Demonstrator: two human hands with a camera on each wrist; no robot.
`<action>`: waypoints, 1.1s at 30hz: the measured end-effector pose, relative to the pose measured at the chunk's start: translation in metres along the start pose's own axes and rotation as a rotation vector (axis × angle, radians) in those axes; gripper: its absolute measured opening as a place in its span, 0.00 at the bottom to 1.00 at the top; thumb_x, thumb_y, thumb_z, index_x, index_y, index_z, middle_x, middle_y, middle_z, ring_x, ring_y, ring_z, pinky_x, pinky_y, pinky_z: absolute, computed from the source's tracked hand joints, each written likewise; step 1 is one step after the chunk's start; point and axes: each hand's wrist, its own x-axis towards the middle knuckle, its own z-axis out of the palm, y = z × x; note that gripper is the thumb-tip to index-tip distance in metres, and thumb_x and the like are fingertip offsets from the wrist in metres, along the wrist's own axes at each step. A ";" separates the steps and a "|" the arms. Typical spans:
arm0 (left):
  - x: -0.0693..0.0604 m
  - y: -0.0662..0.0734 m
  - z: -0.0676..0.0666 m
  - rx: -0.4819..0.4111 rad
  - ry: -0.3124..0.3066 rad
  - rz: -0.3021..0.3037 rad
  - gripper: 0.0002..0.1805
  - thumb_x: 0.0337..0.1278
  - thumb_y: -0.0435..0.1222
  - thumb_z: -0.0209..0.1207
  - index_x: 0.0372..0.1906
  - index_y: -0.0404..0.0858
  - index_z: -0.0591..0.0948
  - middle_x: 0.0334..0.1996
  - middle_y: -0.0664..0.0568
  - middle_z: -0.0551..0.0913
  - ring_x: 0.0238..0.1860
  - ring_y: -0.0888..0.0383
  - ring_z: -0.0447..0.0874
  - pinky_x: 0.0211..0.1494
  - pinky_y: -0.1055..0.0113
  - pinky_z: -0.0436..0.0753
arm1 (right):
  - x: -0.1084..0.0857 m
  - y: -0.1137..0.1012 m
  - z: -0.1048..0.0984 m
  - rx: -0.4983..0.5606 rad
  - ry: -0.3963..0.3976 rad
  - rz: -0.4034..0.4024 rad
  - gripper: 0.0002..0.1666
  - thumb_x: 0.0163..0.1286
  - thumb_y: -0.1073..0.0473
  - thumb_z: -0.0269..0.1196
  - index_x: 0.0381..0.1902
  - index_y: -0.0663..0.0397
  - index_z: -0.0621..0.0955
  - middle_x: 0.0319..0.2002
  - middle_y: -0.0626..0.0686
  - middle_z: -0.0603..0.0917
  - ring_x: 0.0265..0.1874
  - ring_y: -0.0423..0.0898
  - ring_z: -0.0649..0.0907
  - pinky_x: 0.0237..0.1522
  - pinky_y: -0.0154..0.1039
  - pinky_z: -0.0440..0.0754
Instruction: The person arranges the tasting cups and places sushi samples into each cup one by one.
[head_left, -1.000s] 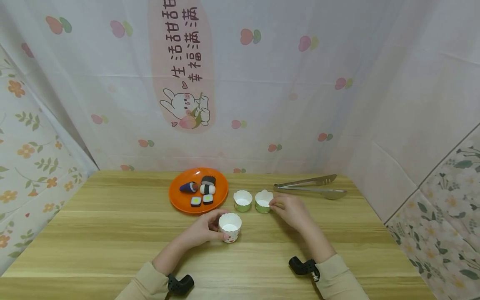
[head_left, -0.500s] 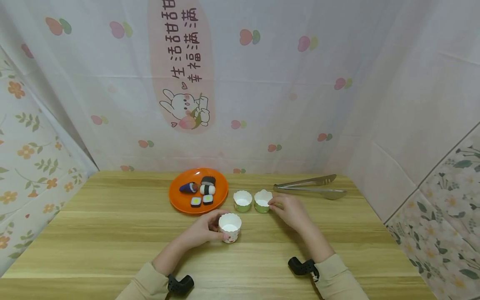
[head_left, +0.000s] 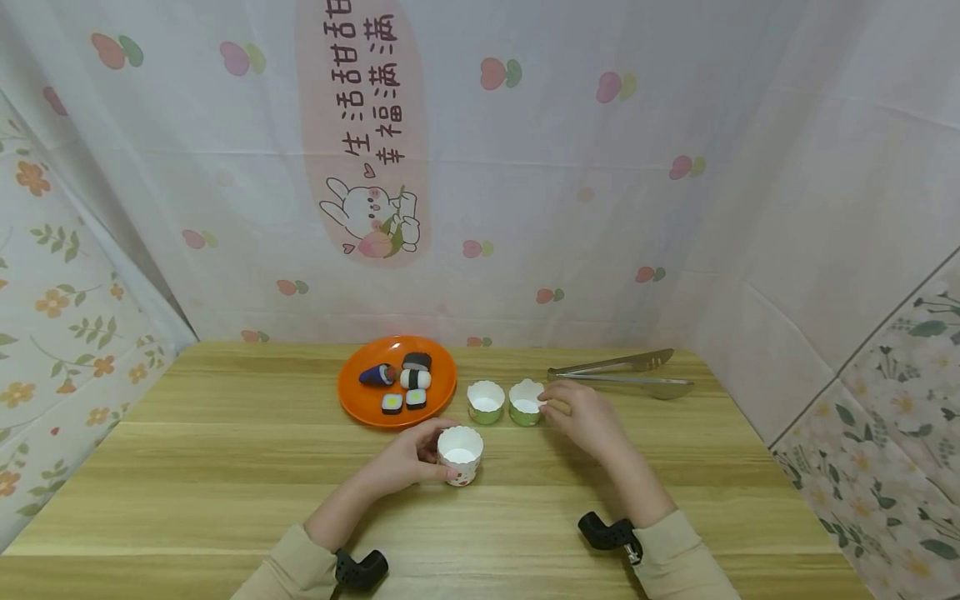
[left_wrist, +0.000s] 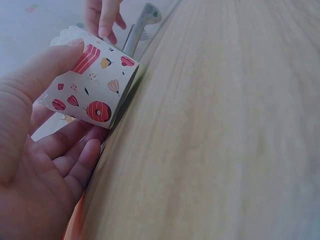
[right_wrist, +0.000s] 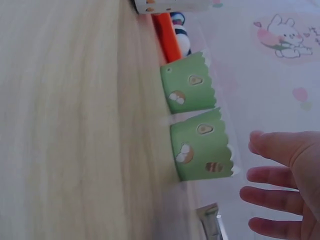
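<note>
A white paper baking cup (head_left: 460, 457) with red printed treats sits on the table, held by my left hand (head_left: 408, 457). In the left wrist view, the thumb (left_wrist: 52, 65) lies on the near side of the cup (left_wrist: 95, 85) and the fingers reach behind and below it. Two green paper cups, the left one (head_left: 486, 403) and the right one (head_left: 525, 405), stand side by side farther back. My right hand (head_left: 587, 417) is beside the right green cup; in the right wrist view that hand (right_wrist: 285, 182) is apart from the cup (right_wrist: 202, 147), its fingers extended and holding nothing.
An orange plate (head_left: 360, 404) with several toy sushi pieces (head_left: 415, 379) stands at the back left of the green cups. Metal tongs (head_left: 622, 379) lie behind my right hand. A printed curtain (head_left: 562, 208) hangs along the back of the wooden table (head_left: 262, 467).
The right hand has let go of the right green cup's rim and drawn slightly away, its fingers loosening. That cup shifted a little left earlier. The left hand and its cup stay put.
</note>
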 end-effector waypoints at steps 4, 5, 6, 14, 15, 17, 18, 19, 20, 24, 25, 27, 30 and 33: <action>0.000 0.000 0.000 0.000 0.005 -0.002 0.33 0.50 0.33 0.70 0.63 0.34 0.71 0.47 0.47 0.81 0.45 0.54 0.77 0.45 0.66 0.78 | 0.000 -0.007 -0.004 -0.025 -0.004 -0.003 0.11 0.63 0.53 0.67 0.42 0.48 0.86 0.50 0.55 0.82 0.49 0.55 0.81 0.47 0.55 0.79; 0.000 -0.001 0.000 0.004 0.005 -0.002 0.33 0.50 0.33 0.70 0.62 0.34 0.71 0.47 0.47 0.81 0.45 0.54 0.77 0.45 0.66 0.78 | 0.000 -0.009 -0.004 -0.029 -0.005 -0.006 0.11 0.63 0.53 0.67 0.42 0.48 0.86 0.50 0.55 0.82 0.49 0.55 0.81 0.46 0.54 0.79; 0.000 -0.001 0.000 0.006 0.005 -0.002 0.33 0.50 0.33 0.70 0.63 0.34 0.71 0.47 0.47 0.81 0.45 0.54 0.77 0.45 0.66 0.78 | 0.000 -0.010 -0.005 -0.031 -0.004 -0.013 0.11 0.63 0.53 0.67 0.42 0.48 0.86 0.50 0.54 0.82 0.49 0.54 0.81 0.47 0.54 0.79; 0.001 -0.002 0.000 0.007 0.005 -0.004 0.33 0.49 0.34 0.70 0.62 0.35 0.71 0.47 0.48 0.81 0.45 0.54 0.77 0.44 0.67 0.78 | -0.001 -0.025 -0.004 -0.061 0.010 -0.074 0.11 0.60 0.54 0.70 0.41 0.46 0.86 0.48 0.52 0.84 0.50 0.52 0.81 0.49 0.52 0.79; 0.001 -0.002 0.000 0.009 0.005 -0.005 0.34 0.49 0.35 0.70 0.62 0.36 0.71 0.47 0.49 0.81 0.44 0.55 0.77 0.44 0.67 0.78 | -0.001 -0.027 -0.004 -0.064 0.008 -0.085 0.10 0.60 0.54 0.70 0.40 0.46 0.86 0.48 0.52 0.84 0.50 0.52 0.82 0.48 0.51 0.80; 0.001 -0.002 0.000 0.014 0.004 -0.003 0.34 0.49 0.35 0.70 0.63 0.35 0.71 0.47 0.49 0.81 0.44 0.56 0.77 0.44 0.67 0.78 | -0.001 -0.031 -0.004 -0.064 0.009 -0.107 0.09 0.59 0.55 0.70 0.39 0.46 0.87 0.46 0.51 0.85 0.49 0.50 0.82 0.46 0.50 0.81; 0.001 -0.002 0.000 0.017 0.004 0.001 0.34 0.49 0.35 0.70 0.63 0.35 0.71 0.47 0.49 0.81 0.44 0.55 0.77 0.44 0.67 0.78 | 0.000 -0.033 -0.004 -0.063 0.009 -0.124 0.10 0.59 0.56 0.70 0.39 0.47 0.87 0.46 0.50 0.85 0.48 0.50 0.82 0.46 0.49 0.81; 0.001 -0.002 0.000 0.018 0.004 0.002 0.34 0.49 0.35 0.70 0.63 0.35 0.71 0.48 0.49 0.81 0.44 0.55 0.77 0.44 0.67 0.78 | 0.000 -0.035 -0.004 -0.062 0.010 -0.140 0.09 0.59 0.56 0.70 0.39 0.47 0.87 0.45 0.50 0.85 0.48 0.50 0.83 0.45 0.48 0.81; 0.001 -0.002 0.000 0.018 0.003 0.001 0.34 0.49 0.35 0.70 0.63 0.35 0.71 0.48 0.49 0.81 0.44 0.55 0.77 0.44 0.67 0.78 | 0.000 -0.036 -0.004 -0.062 0.010 -0.159 0.09 0.59 0.56 0.70 0.39 0.47 0.87 0.44 0.50 0.85 0.47 0.49 0.83 0.45 0.48 0.82; 0.000 -0.002 0.000 0.002 0.002 -0.007 0.34 0.49 0.34 0.70 0.63 0.35 0.70 0.47 0.48 0.81 0.45 0.54 0.77 0.44 0.67 0.78 | -0.001 -0.042 -0.003 -0.054 -0.001 -0.230 0.10 0.59 0.57 0.70 0.40 0.49 0.87 0.43 0.49 0.85 0.45 0.48 0.83 0.44 0.46 0.82; 0.001 -0.002 0.000 -0.005 0.002 -0.012 0.34 0.49 0.34 0.70 0.63 0.36 0.71 0.47 0.49 0.81 0.44 0.54 0.77 0.45 0.67 0.79 | -0.001 -0.043 -0.003 -0.049 -0.005 -0.243 0.10 0.59 0.57 0.71 0.40 0.49 0.87 0.42 0.49 0.85 0.44 0.47 0.83 0.43 0.45 0.82; 0.001 -0.002 -0.001 -0.013 -0.001 -0.008 0.34 0.49 0.34 0.70 0.63 0.35 0.70 0.47 0.48 0.81 0.44 0.54 0.77 0.45 0.67 0.79 | -0.001 -0.045 -0.002 -0.036 -0.017 -0.268 0.11 0.59 0.58 0.71 0.41 0.49 0.87 0.42 0.49 0.85 0.43 0.47 0.84 0.43 0.44 0.82; 0.001 -0.002 -0.001 -0.020 -0.003 -0.005 0.35 0.49 0.34 0.70 0.63 0.34 0.70 0.47 0.48 0.81 0.44 0.55 0.77 0.45 0.67 0.79 | -0.002 -0.050 -0.001 -0.012 -0.047 -0.284 0.11 0.60 0.58 0.70 0.41 0.50 0.86 0.43 0.49 0.85 0.44 0.47 0.83 0.44 0.44 0.82; 0.001 -0.002 -0.001 -0.016 -0.005 -0.003 0.35 0.49 0.34 0.70 0.63 0.34 0.70 0.48 0.47 0.80 0.44 0.54 0.77 0.45 0.66 0.79 | -0.003 -0.056 0.000 0.009 -0.092 -0.293 0.11 0.61 0.58 0.68 0.43 0.50 0.86 0.44 0.47 0.85 0.46 0.46 0.82 0.46 0.44 0.81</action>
